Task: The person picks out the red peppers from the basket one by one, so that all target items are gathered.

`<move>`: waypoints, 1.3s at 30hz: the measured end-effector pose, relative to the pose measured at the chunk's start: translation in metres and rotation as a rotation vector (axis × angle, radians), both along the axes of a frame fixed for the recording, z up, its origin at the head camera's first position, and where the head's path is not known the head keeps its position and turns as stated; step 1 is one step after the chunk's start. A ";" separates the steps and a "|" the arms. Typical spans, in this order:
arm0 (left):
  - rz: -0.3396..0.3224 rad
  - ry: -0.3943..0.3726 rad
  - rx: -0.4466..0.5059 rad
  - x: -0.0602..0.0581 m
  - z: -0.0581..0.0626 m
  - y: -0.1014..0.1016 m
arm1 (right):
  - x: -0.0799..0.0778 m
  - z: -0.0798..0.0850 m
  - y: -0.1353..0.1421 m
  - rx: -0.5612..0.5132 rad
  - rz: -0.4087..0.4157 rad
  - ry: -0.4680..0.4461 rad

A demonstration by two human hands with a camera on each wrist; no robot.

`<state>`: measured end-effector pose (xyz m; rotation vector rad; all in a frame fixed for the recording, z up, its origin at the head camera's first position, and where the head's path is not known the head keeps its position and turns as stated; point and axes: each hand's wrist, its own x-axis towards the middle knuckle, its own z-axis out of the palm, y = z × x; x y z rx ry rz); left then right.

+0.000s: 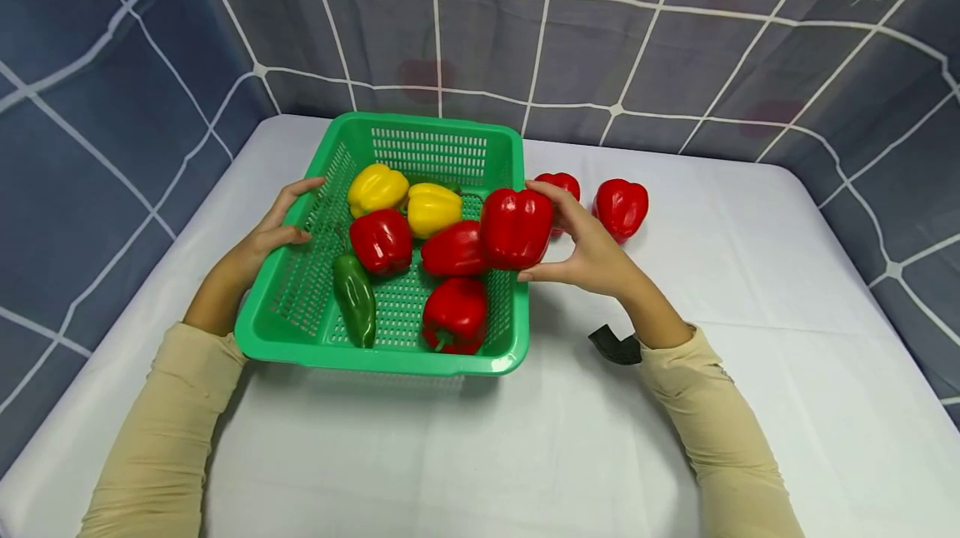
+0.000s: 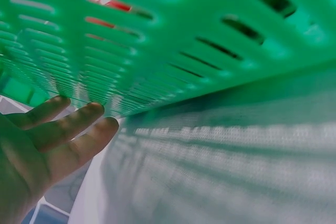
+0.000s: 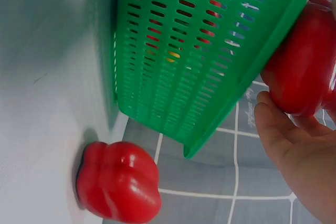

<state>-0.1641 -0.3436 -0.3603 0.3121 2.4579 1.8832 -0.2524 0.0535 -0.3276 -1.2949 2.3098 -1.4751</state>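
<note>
One red pepper (image 1: pixel 516 230) lifted at right side of green basket (image 1: pixel 375 361), pinched between fingers (image 3: pixel 276 124) and thumb of right hand (image 1: pixel 581 253). Left hand (image 1: pixel 262 238) holds left rim (image 1: pixel 258 292), thumb hooked over, other fingers straight along outside. Step looks like passing pepper across rim, inward or outward I cannot tell; next move likely calls for clearing rim before grip loosens. Two yellow peppers (image 1: pixel 377 190), three red peppers (image 1: pixel 380 242), long green pepper (image 1: pixel 354 301) inside could obstruct. Two loose red peppers (image 1: pixel 621 209) on white worktop (image 1: pixel 525 446) beyond right hand; black strip (image 1: pixel 617 346) near right sleeve (image 1: pixel 705 413)
</note>
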 end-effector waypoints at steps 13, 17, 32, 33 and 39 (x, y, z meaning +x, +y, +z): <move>-0.016 0.006 0.059 0.000 0.001 0.000 | -0.005 -0.006 0.036 0.046 -0.057 -0.106; -0.004 0.023 0.040 0.000 0.000 0.000 | -0.008 -0.013 0.043 0.073 -0.049 -0.102; -0.004 0.029 0.023 -0.001 -0.001 0.000 | -0.017 -0.023 0.050 0.116 -0.015 -0.116; -0.008 0.028 0.029 -0.001 -0.001 -0.001 | -0.018 -0.024 0.050 0.121 -0.015 -0.121; -0.013 0.031 0.039 -0.001 -0.001 0.000 | -0.021 -0.030 0.049 0.140 -0.013 -0.152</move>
